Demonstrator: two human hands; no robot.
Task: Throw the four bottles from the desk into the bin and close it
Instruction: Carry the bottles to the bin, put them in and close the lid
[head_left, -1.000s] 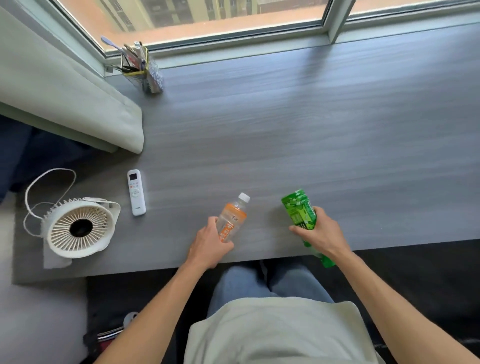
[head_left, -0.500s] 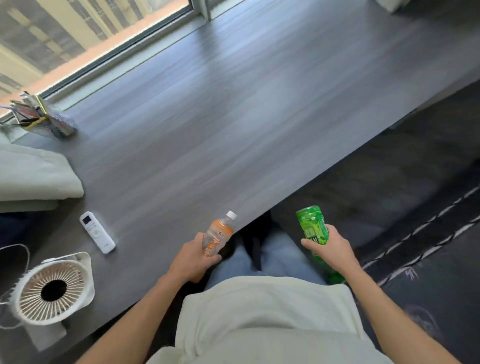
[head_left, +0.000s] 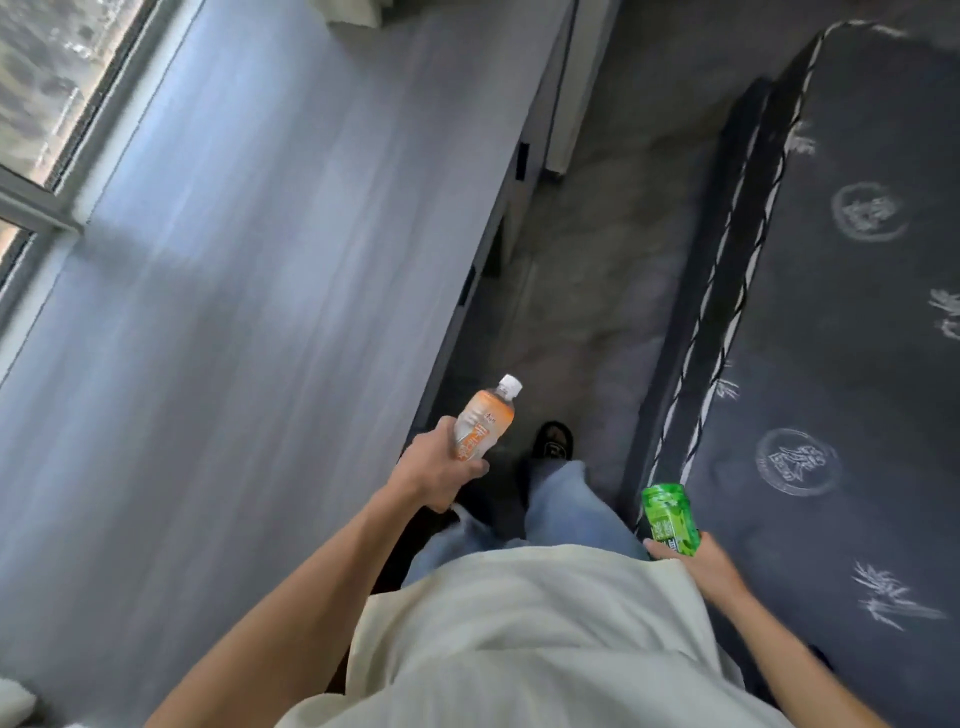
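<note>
My left hand (head_left: 434, 475) grips a clear bottle with an orange label and white cap (head_left: 485, 418), held in the air just past the front edge of the grey wooden desk (head_left: 234, 312). My right hand (head_left: 693, 558) holds a green bottle (head_left: 667, 519) low at my right side, beside the dark mattress. No bin is in view, and no other bottles show on the desk.
A narrow strip of dark floor (head_left: 582, 291) runs between the desk and a dark patterned mattress (head_left: 841, 338) on the right. My jeans and a black shoe (head_left: 553, 441) are over that strip. A window (head_left: 47, 104) lines the desk's far left side.
The view has swung right, away from the fan, remote and pen holder. Both hands have lifted their bottles off the desk and now carry them over the floor gap.
</note>
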